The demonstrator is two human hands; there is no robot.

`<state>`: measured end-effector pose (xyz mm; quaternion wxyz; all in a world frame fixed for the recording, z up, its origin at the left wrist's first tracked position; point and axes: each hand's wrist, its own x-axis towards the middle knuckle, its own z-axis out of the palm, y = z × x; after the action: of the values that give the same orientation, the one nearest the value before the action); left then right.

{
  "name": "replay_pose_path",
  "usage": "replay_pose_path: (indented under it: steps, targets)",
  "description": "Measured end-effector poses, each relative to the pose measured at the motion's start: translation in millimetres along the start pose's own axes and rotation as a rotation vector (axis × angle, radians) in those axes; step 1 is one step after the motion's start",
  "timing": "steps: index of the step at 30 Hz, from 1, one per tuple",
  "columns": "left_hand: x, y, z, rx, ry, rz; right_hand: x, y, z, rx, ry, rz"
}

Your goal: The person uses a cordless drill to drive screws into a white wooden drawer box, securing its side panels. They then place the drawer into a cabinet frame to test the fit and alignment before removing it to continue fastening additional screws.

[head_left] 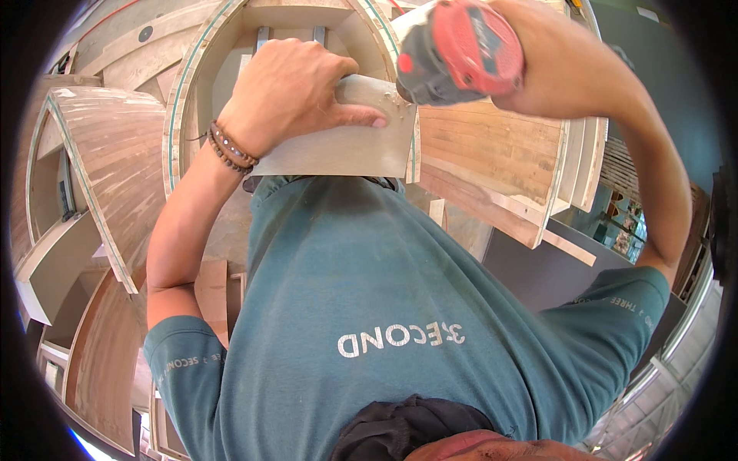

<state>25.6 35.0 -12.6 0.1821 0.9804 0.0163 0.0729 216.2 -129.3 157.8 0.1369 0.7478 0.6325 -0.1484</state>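
My left hand [288, 92] wraps over the upper edge of a pale, smooth panel [338, 150], with the thumb lying on its near face. The panel spans part of a curved wooden frame [175, 115] in front of my waist. In my right hand [550, 61] is a red and black power drill [469, 54], its nose at the panel's upper right corner. A few pale wood crumbs lie on the panel by that corner. The drill's tip and most of its grip are hidden. Two grey metal strips [319, 34] show inside the frame beyond my left hand.
To the right sits a curved plank-faced wooden piece [492, 146] with layered edges. A similar curved wooden piece [115, 161] stands at the left, with another wooden part [54, 261] below it. Farther off at the left lie flat boards [154, 34].
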Motion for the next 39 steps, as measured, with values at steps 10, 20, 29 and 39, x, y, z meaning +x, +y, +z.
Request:
replay_pose_path:
  steps: [10,20,29,39]
  targets:
    - [2.6,0.1,-3.1,-0.025,-0.042,0.000,-25.8,-8.9,-2.0,0.201,-0.115,0.272]
    - [-1.3,0.4,-3.9,-0.031,-0.024,-0.011,-68.7,-5.1,41.1,0.334,0.170,0.377]
    - [-4.5,-1.0,-2.2,-0.009,0.022,0.006,-78.0,1.0,58.9,0.532,0.100,0.485]
    - [-7.5,3.9,-11.0,-0.006,-0.022,-0.053,-87.3,-5.1,75.7,0.558,0.139,0.488]
